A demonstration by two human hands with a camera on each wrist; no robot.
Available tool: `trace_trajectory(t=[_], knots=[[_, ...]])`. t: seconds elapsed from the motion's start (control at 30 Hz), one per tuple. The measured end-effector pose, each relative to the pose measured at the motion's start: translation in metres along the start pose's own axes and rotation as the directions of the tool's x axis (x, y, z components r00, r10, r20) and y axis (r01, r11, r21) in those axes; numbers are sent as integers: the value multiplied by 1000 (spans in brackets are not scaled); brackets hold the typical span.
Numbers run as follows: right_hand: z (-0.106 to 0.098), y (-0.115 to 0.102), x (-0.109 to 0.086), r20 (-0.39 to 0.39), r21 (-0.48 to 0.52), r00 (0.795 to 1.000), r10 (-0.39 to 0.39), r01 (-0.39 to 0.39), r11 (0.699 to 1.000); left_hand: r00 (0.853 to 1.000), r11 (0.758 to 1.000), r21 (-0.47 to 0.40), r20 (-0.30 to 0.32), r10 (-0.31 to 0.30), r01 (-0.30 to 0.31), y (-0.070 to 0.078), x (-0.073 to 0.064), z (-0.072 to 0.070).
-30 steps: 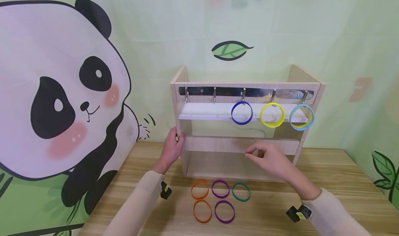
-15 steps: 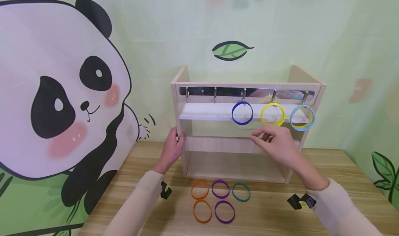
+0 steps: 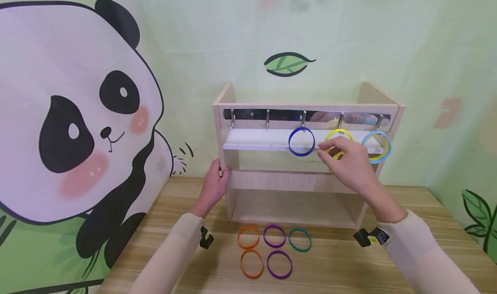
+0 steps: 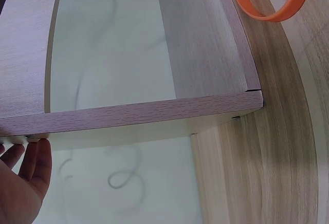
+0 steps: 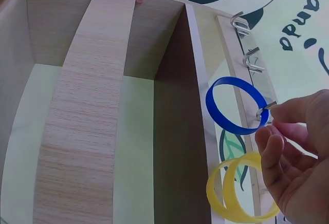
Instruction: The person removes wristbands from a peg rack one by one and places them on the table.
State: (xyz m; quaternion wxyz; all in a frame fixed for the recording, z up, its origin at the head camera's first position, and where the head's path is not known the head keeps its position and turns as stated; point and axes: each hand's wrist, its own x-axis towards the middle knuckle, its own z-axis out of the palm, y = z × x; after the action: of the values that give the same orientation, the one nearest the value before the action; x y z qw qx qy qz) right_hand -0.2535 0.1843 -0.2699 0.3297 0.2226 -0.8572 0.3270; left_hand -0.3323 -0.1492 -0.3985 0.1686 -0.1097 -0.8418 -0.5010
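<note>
My left hand (image 3: pixel 215 184) grips the left side panel of the small wooden shelf (image 3: pixel 299 180), thumb at its front edge and fingers against the outer face. Loosely bent, my right hand (image 3: pixel 347 160) hovers before the hook rail (image 3: pixel 285 114) and partly covers the yellow wristbands (image 3: pixel 339 131). Nothing shows between its fingertips. In the head view they sit just right of the blue wristband (image 3: pixel 289 142), which hangs on the middle hook; in the right wrist view they overlap that blue wristband (image 5: pixel 211 98), contact unclear. A light-blue wristband (image 3: pixel 390 149) hangs with a yellow one at far right.
On the wooden table (image 3: pixel 326 263) before the shelf lie two orange wristbands (image 3: pixel 252 277), two purple wristbands (image 3: pixel 279 277) and a green wristband (image 3: pixel 300 250). The two left hooks (image 3: pixel 232 119) carry no band. A panda-printed backdrop (image 3: pixel 202 69) stands behind.
My right hand has risen from before the lower shelf board to the hanging yellow bands, slightly rightward. My left hand stays on the panel. The bands have not moved.
</note>
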Motion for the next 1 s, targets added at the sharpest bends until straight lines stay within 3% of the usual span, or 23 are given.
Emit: trace_trajectory(t=[0.23, 0.37, 0.57, 1.0], knots=[[2, -6, 14, -56, -33, 998, -19, 17, 999, 1000, 1000, -5, -4, 18, -19, -1, 1, 0], [3, -9, 21, -46, -55, 999, -24, 22, 998, 1000, 1000, -8, -1, 14, -14, 0, 1, 0], [5, -14, 28, -16, -102, 999, 33, -34, 994, 1000, 1000, -8, 0, 7, -7, 0, 0, 0], [14, -15, 38, -35, -147, 998, 43, -47, 988, 1000, 1000, -10, 5, 5, -5, -2, 1, 0]])
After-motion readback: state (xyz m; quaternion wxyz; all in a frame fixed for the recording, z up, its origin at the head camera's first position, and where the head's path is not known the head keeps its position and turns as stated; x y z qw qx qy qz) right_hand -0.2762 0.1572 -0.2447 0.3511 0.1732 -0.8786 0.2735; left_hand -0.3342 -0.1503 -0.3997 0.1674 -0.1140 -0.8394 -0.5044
